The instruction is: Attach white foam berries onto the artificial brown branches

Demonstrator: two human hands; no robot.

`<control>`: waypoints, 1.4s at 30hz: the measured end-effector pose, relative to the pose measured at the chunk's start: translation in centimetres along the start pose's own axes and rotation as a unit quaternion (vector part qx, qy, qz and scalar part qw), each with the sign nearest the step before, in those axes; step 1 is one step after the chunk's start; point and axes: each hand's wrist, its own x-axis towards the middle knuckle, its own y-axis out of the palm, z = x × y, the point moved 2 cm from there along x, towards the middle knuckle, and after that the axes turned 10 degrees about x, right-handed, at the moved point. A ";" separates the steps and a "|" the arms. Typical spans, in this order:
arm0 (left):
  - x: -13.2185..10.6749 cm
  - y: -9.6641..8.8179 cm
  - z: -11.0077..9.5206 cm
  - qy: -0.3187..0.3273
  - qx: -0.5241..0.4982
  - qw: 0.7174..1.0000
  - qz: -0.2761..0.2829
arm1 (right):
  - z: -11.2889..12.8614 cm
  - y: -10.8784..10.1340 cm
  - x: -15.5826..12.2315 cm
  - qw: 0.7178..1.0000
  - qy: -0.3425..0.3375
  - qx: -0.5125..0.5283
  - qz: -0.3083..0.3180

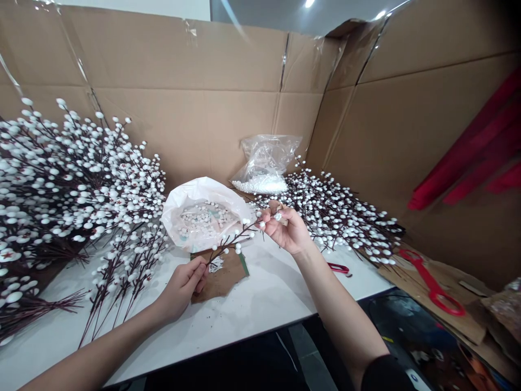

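My left hand pinches the lower stem of a dark twig with white berries, held over a brown cardboard scrap on the white table. My right hand is closed near the twig's upper tip, its fingers pinched on a small white bead. Just behind the twig lies an open white bag of loose white beads.
A big heap of finished berry branches fills the left side, and another pile lies at the right. A clear plastic bag of beads stands at the back. Red scissors rest on cardboard at right. Cardboard walls enclose the table.
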 end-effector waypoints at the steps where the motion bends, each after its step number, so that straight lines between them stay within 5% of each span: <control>1: 0.0 0.0 0.0 0.000 0.000 1.000 0.000 | 0.0 0.0 0.0 1.000 0.001 0.002 -0.001; 42: -0.1 0.0 0.0 0.012 -0.001 1.000 0.004 | 0.2 -0.6 -0.3 0.998 0.065 -0.011 0.019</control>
